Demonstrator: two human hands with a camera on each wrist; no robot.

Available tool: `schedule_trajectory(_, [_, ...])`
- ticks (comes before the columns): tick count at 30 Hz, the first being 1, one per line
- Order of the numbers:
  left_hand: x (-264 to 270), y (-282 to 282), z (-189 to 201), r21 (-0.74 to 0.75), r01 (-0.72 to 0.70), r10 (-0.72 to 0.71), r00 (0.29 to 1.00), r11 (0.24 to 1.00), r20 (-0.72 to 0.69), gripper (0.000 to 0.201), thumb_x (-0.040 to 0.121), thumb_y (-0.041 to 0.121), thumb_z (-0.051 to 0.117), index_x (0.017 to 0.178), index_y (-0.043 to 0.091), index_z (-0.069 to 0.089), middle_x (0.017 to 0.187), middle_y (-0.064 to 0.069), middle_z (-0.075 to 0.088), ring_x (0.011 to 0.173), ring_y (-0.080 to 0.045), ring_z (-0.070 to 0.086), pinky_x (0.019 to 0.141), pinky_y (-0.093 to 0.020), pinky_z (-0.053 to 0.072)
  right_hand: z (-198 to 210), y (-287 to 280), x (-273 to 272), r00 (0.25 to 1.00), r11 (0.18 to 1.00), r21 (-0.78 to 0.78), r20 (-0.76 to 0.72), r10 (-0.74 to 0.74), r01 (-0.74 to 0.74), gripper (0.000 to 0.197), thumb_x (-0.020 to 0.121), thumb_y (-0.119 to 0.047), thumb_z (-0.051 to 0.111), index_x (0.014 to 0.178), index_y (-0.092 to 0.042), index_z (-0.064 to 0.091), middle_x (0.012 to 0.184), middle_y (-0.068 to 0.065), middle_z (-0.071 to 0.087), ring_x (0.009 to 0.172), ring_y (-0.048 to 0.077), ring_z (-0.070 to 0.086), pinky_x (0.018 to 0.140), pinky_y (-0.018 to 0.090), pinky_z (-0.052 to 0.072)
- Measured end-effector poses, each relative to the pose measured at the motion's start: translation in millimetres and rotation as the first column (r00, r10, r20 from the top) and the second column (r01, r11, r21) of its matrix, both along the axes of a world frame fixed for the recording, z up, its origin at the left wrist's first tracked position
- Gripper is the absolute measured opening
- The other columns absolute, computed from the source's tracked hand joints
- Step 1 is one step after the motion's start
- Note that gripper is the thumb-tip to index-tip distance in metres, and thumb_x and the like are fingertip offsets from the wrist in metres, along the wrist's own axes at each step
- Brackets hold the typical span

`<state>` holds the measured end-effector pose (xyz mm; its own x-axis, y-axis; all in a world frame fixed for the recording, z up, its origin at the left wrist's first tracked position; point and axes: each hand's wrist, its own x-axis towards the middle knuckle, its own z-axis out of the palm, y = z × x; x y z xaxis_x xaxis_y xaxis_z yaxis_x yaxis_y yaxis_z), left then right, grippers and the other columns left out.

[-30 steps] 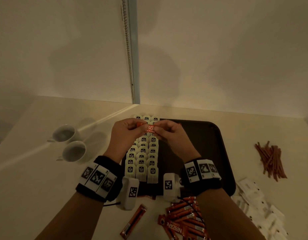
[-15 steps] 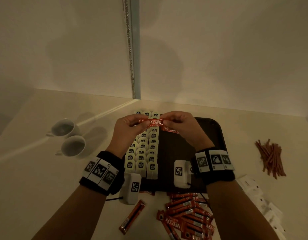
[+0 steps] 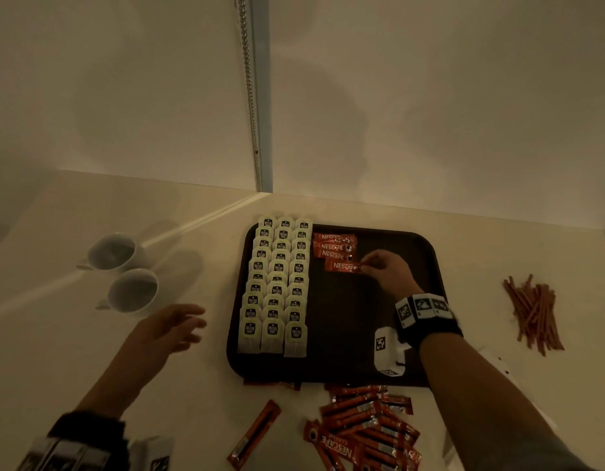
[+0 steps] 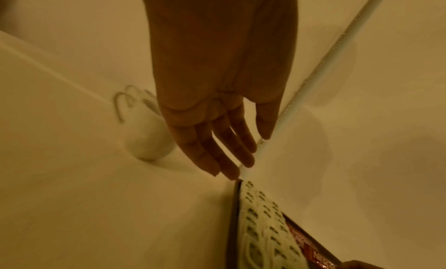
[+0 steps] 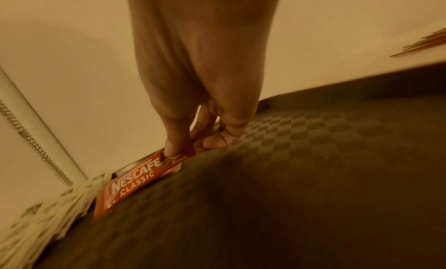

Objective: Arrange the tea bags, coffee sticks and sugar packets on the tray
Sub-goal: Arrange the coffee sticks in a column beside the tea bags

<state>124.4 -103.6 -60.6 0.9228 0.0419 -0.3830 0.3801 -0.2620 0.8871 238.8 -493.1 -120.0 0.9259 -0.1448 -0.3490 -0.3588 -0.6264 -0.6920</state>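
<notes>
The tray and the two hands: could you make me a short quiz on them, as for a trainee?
1. True or false: the right hand pinches a Nescafe coffee stick over the tray.
2. How many columns of tea bags lie on the tray?
3. The left hand is: A) holding a cup, B) open, holding nothing, C) on the tea bags.

Key: 1 true; 2 three; 3 B.
</notes>
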Motion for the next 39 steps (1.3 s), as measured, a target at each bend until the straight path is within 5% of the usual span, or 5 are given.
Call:
schedule_trajectory(8, [-49, 34, -23, 0.024, -0.169, 0.171, 0.978, 0.985, -0.121, 0.019, 0.094, 0.0, 0.049, 0.096, 0.008, 0.066, 0.092, -0.018, 0.07, 0.08, -0.036, 0.063, 0.075, -0.037, 0.047, -11, 20, 13, 0.99, 0.992, 0.004, 0.056, -0.127, 0.127, 0.019, 0.085, -0.012, 0.065, 0.104, -0.015, 0.063, 0.111, -0.001, 0.059, 0.098, 0.006, 0.05, 0.088, 0.022, 0.039])
schedule_trajectory(17, [-63, 54, -39, 0.086, -0.186, 0.196, 0.971, 0.979, -0.139, 0.021, 0.095, 0.001, 0.049, 0.097, 0.012, 0.067, 0.081, -0.001, 0.074, 0.08, -0.033, 0.063, 0.075, -0.037, 0.046, -15, 28, 20, 0.986, 0.988, -0.037, 0.084, -0.144, 0.148, 0.019, 0.085, -0.012, 0.065, 0.104, -0.013, 0.063, 0.11, 0.002, 0.061, 0.098, 0.009, 0.052, 0.086, 0.021, 0.038])
schedule_trajectory(29, [-70, 51, -31, 0.063, -0.181, 0.187, 0.976, 0.981, -0.108, 0.021, 0.095, 0.001, 0.048, 0.098, 0.011, 0.067, 0.081, -0.004, 0.074, 0.08, -0.033, 0.064, 0.076, -0.037, 0.047, -8, 27, 14, 0.979, 0.986, -0.019, 0.124, -0.16, 0.164, 0.03, 0.083, -0.02, 0.069, 0.11, -0.012, 0.058, 0.112, 0.004, 0.059, 0.097, 0.01, 0.052, 0.082, 0.023, 0.042])
schedule_trajectory(34, [-85, 56, -33, 0.061, -0.161, 0.167, 0.979, 0.985, -0.119, 0.022, 0.096, 0.001, 0.047, 0.098, 0.012, 0.066, 0.09, -0.011, 0.071, 0.081, -0.034, 0.062, 0.074, -0.035, 0.045, 32, 37, -26, 0.957, 0.97, -0.043, 0.158, 0.242, -0.238, 0.023, 0.085, -0.022, 0.066, 0.106, -0.018, 0.058, 0.104, -0.005, 0.056, 0.094, 0.006, 0.054, 0.087, 0.025, 0.046])
schedule_trajectory(39, [-110, 63, -43, 0.06, -0.14, 0.149, 0.973, 0.988, -0.176, 0.023, 0.097, 0.002, 0.045, 0.098, 0.012, 0.066, 0.094, -0.014, 0.07, 0.081, -0.033, 0.062, 0.074, -0.034, 0.045, 56, 46, -107, 0.71, 0.698, -0.128, -0.153, 0.688, -0.704, 0.029, 0.087, -0.035, 0.062, 0.114, -0.025, 0.056, 0.113, -0.006, 0.053, 0.105, 0.007, 0.05, 0.092, 0.025, 0.043])
